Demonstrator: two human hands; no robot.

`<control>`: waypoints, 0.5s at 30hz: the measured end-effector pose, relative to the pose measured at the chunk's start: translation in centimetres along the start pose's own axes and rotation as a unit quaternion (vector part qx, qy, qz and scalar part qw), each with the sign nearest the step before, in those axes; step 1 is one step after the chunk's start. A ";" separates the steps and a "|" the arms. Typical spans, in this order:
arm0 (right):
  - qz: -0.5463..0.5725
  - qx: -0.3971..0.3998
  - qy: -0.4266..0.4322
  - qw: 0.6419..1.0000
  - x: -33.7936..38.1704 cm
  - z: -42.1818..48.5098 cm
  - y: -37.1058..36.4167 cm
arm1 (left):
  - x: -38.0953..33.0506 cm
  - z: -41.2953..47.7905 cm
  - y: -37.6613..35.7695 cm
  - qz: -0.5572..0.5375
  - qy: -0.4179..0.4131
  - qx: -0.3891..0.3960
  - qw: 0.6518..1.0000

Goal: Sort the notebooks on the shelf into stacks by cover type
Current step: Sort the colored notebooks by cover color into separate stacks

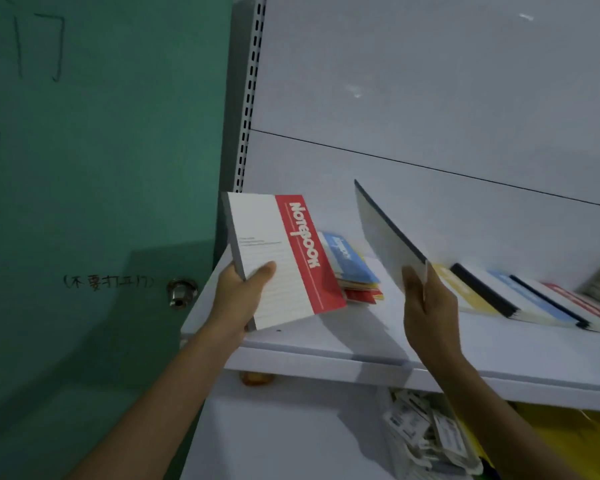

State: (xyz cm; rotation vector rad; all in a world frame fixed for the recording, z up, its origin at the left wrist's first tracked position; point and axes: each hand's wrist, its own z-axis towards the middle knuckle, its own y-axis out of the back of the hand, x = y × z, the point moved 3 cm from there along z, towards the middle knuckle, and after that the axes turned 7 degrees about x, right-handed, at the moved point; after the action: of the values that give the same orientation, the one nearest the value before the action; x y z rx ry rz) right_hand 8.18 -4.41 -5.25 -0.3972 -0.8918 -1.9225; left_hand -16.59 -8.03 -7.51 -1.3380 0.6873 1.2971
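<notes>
Fingers of the left hand (243,299) grip a red and white notebook (284,258), thumb (265,270) pressed on top. It is held up over the left end of the white shelf (326,344). Just behind sits a small pile (361,292), a blue notebook (352,261) on top. The right hand (426,306) pinches a grey notebook (385,237) by its bottom edge, tipped up high. Farther right, more notebooks (520,299) lie in a row on the shelf.

Left grip (238,299) clasping, right grip (430,313) pinching
</notes>
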 end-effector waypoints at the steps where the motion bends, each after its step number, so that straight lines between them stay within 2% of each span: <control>1: -0.032 0.001 0.043 0.999 0.7 -0.4 0.3 | 0.1 -0.1 -0.8 0.012 -0.003 0.019 1.000; 3: -0.135 0.019 0.147 0.980 1.8 -1.6 0.0 | -0.1 -0.6 -2.8 0.026 -0.003 0.058 0.998; 6: -0.313 0.063 0.258 0.912 1.6 -4.0 -0.9 | -0.4 -1.7 -6.4 -0.005 0.012 0.119 0.993; 8: -0.346 0.099 0.264 0.895 0.8 -5.3 -0.5 | 0.1 -2.2 -8.4 -0.025 0.014 0.129 0.991; 10: -0.361 0.107 0.238 0.895 -0.3 -6.0 0.9 | 0.8 -2.2 -10.4 -0.015 0.017 0.144 0.989; 12: -0.373 0.099 0.220 0.896 -1.0 -6.0 2.9 | 1.3 -2.3 -12.7 -0.014 0.014 0.163 0.986; 15: -0.349 0.064 0.187 0.916 -1.6 -5.8 6.4 | 1.7 -2.8 -16.4 -0.021 0.010 0.190 0.982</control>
State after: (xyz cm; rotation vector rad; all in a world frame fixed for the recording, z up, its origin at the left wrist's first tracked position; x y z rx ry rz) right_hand 14.98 -9.48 -7.51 0.4274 -0.9658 -2.4425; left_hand -0.18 -6.31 -4.72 -1.0487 0.8677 1.0550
